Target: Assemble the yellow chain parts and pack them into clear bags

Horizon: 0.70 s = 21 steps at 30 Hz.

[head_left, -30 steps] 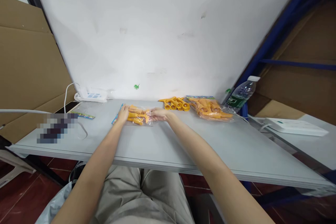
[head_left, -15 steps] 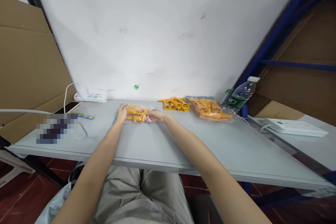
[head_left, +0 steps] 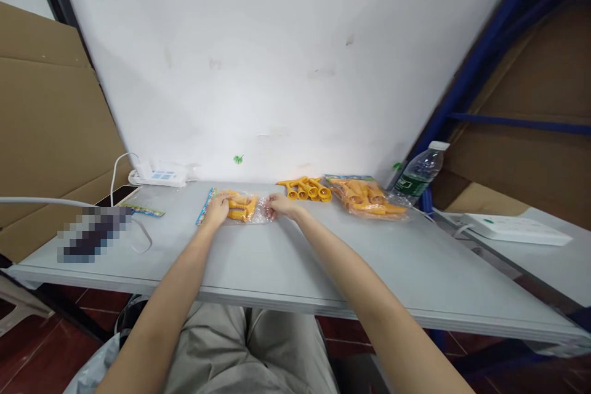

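A clear plastic bag of orange toy pieces (head_left: 243, 208) lies on the grey table (head_left: 295, 258) near the wall. My left hand (head_left: 216, 209) presses on the bag's left end, fingers curled over the orange pieces. My right hand (head_left: 278, 205) pinches the bag's clear right edge. A colourful card strip (head_left: 205, 205) lies just left of my left hand.
Loose orange pieces (head_left: 305, 188) and a second filled bag (head_left: 367, 196) lie to the right by the wall. A water bottle (head_left: 418, 172) stands at the table's right corner. A white power strip (head_left: 159, 175), a phone (head_left: 117, 195) and a blurred object (head_left: 90, 235) sit left.
My right hand has slid from on top of the bag to its right edge and now pinches the plastic. The left hand stays on the bag. The view tilted slightly.
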Motion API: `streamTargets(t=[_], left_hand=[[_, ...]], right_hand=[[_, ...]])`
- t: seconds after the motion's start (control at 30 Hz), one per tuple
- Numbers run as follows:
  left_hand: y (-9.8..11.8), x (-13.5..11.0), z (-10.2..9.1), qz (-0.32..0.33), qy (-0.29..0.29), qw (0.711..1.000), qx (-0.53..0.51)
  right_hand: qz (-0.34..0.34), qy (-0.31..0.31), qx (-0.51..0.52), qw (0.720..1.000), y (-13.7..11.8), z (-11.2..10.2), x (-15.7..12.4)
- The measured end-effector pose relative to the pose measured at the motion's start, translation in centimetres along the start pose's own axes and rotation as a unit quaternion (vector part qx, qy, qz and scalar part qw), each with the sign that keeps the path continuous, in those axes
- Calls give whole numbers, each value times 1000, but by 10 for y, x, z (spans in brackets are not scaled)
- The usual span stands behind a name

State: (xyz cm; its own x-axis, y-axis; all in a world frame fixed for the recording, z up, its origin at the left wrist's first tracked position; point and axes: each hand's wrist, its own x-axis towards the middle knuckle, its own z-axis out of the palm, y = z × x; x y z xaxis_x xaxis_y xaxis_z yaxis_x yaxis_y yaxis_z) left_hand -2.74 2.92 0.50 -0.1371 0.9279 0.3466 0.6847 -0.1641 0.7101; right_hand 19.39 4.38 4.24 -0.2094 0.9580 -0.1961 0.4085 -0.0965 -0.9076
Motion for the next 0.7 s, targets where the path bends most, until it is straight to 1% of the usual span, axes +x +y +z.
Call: streamTargets(t=[0.03, 0.1, 0.17, 0.2, 0.23, 0.27, 0.3, 0.37, 0.4, 0.53, 0.6, 0.7], left_hand=[[0, 0, 0, 3, -7, 1000, 6], [-1, 0, 0, 3, -19, 1000, 20], [0, 0, -1, 0, -23, 999, 36], [0, 0, -2, -2, -23, 999, 43], [0, 0, -2, -5, -22, 999, 48], [0, 0, -2, -6, -20, 999, 50], [-1, 0, -3, -7, -17, 998, 52], [-3, -1, -2, -8, -14, 999, 50], [-4, -1, -2, -7, -15, 999, 46], [-8, 1, 1, -1, -18, 1000, 24], [-9, 1, 1, -1, -16, 1000, 15], [-9, 2, 1, -7, -15, 1000, 11]], right_hand=[[-14, 59, -39, 997, -1, -4, 2], [-44, 165, -108, 979, -2, -13, 4], [-61, 244, -203, 946, -2, -22, 5], [-61, 271, -266, 923, 0, -25, 5], [-52, 283, -327, 900, 2, -28, 5], [-38, 276, -376, 884, 5, -30, 4], [-22, 257, -406, 877, 8, -31, 4], [-1, 219, -438, 872, 14, -32, 5], [3, 213, -447, 869, 17, -31, 5], [5, 239, -456, 857, 20, -24, 7], [1, 247, -437, 865, 19, -21, 7], [-31, 238, -383, 892, 18, -18, 8]])
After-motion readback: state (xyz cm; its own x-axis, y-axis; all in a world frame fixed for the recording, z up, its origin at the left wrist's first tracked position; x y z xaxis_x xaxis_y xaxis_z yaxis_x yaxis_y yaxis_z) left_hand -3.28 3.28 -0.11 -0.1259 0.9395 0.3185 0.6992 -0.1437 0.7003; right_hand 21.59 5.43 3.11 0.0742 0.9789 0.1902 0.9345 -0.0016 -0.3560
